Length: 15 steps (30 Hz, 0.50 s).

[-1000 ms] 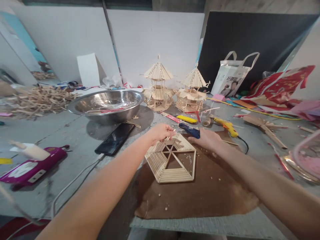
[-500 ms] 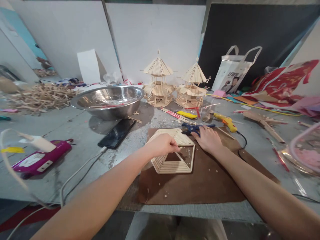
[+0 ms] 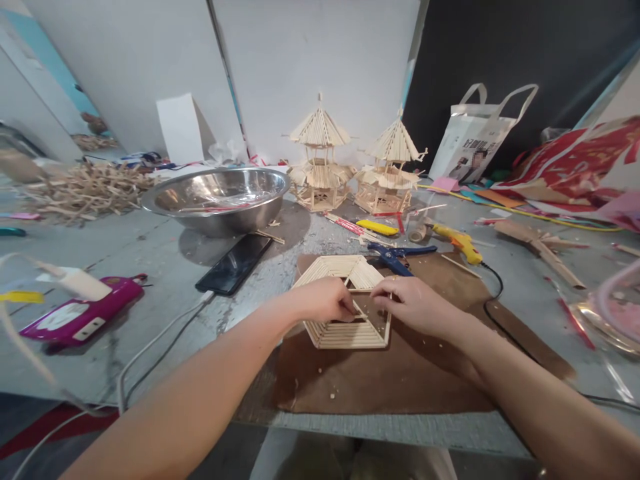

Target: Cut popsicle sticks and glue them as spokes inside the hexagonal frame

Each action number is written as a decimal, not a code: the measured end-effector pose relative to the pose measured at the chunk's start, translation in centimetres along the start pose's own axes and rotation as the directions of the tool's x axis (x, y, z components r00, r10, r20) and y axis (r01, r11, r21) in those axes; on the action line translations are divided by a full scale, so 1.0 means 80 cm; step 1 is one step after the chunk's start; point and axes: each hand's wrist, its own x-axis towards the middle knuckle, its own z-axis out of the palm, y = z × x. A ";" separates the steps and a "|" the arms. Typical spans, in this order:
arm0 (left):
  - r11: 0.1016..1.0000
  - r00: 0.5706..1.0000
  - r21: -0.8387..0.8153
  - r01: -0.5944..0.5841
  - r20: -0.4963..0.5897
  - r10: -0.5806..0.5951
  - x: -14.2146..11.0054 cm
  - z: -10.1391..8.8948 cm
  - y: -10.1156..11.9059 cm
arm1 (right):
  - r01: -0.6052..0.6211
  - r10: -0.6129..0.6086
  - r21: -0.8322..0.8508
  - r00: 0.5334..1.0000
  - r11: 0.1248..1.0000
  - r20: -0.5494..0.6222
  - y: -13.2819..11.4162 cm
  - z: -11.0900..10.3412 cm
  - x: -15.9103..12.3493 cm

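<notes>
The hexagonal stick frame (image 3: 353, 340) lies flat on the brown sheet (image 3: 405, 383), toward the near edge of the worktop (image 3: 167, 280), one straight side running along that edge. Both my hands are over it. My left hand (image 3: 330, 300) is the further in, above the middle, its fingers pinched together on what looks like a short stick (image 3: 362, 316), pointing roughly left to right, though my knuckles hide most of it. My right hand (image 3: 415, 300) is over the frame's right corner, loosely curled, thumb apart from the fingers, with nothing visible in its grasp. Between my two hands lies the frame's right-hand panel, bare of strips. The blue pliers (image 3: 393, 256) rest released by the sheet's far edge, just beyond my right hand, and the yellow glue gun (image 3: 460, 244) lies farther right.
</notes>
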 end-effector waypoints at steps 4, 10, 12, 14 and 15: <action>1.000 1.000 -0.012 0.023 -0.009 -0.024 0.001 0.001 0.000 | 0.010 -0.017 0.097 0.997 0.995 0.070 -0.001 0.008 0.001; 0.999 1.000 -0.018 0.030 -0.006 -0.030 0.000 0.000 0.004 | 0.006 -0.024 0.163 0.994 0.987 0.110 0.007 0.010 -0.003; 0.999 0.999 -0.009 0.031 -0.013 -0.031 0.000 0.001 0.004 | 0.018 -0.040 0.172 0.992 0.985 0.121 0.006 0.010 -0.005; 1.000 1.000 0.002 0.023 -0.013 -0.023 0.001 0.001 0.004 | 0.041 -0.068 0.189 0.989 0.981 0.134 0.004 0.010 -0.006; 1.000 1.000 0.006 0.018 -0.014 -0.018 0.001 0.002 0.004 | 0.053 -0.082 0.197 0.987 0.979 0.140 0.004 0.011 -0.006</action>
